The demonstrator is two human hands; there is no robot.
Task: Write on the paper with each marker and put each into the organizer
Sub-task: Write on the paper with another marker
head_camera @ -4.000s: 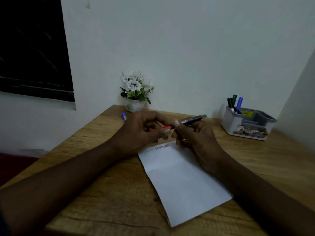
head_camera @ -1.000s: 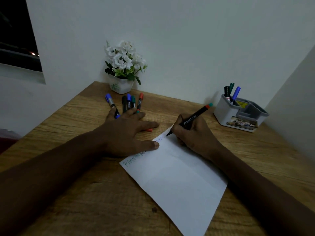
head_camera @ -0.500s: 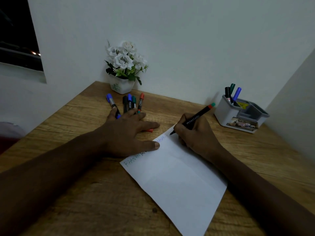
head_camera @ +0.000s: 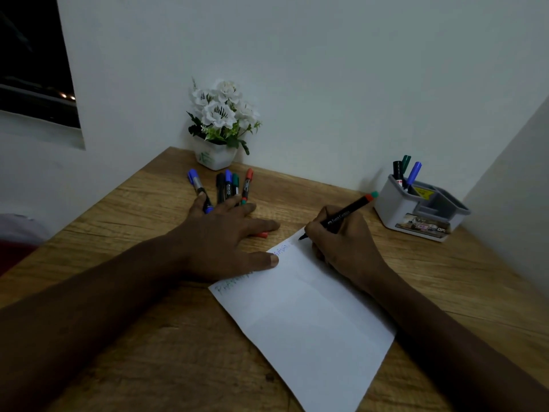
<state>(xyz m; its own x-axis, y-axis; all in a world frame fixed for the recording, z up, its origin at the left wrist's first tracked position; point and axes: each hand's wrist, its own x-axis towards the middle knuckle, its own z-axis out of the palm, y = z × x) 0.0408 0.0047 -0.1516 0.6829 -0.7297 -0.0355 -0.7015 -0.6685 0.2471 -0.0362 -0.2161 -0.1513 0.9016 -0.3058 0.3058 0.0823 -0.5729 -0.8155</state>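
The writing step is in hand: the right hand (head_camera: 341, 242) pinches a black marker (head_camera: 346, 216) in a pen grip, its tip on the far corner of the paper (head_camera: 312, 316); the left hand (head_camera: 219, 236) lies flat with fingers spread, thumb pressing the sheet's edge. Next, I judge, comes recapping (the small red piece (head_camera: 263, 234) under the left fingers looks like the cap) and a reach right to the organizer (head_camera: 392, 209), where three markers (head_camera: 405, 173) stand; five loose markers (head_camera: 228, 187) wait by the flower pot (head_camera: 214, 157). The barrel reads "Faber-Castell"; the green and blue words on the sheet are too faint to read; the organizer's label shows "OP".
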